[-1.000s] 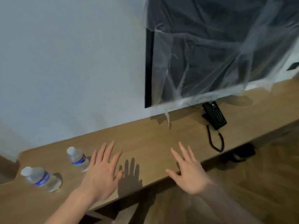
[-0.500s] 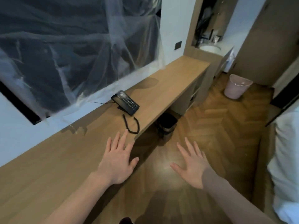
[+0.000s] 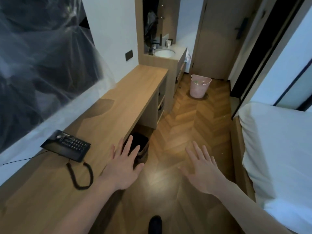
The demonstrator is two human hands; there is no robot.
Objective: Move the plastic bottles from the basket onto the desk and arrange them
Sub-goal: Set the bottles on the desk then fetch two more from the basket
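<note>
A pink basket (image 3: 200,86) stands on the wooden floor far ahead, near the door, with small items showing inside it. The long wooden desk (image 3: 128,97) runs along the left wall. My left hand (image 3: 124,166) hovers with fingers spread over the desk's front edge, holding nothing. My right hand (image 3: 201,169) is held out flat over the floor, also holding nothing. No bottles are in view on the desk.
A black telephone (image 3: 66,146) with a coiled cord lies on the desk near my left hand. A dark bin (image 3: 140,146) sits under the desk. A white bed (image 3: 276,149) fills the right side. A washbasin (image 3: 164,53) stands beyond the desk's far end.
My view has swung right, away from the two bottles on the desk, down the room toward the pink basket. Both hands stay flat and hold nothing.
</note>
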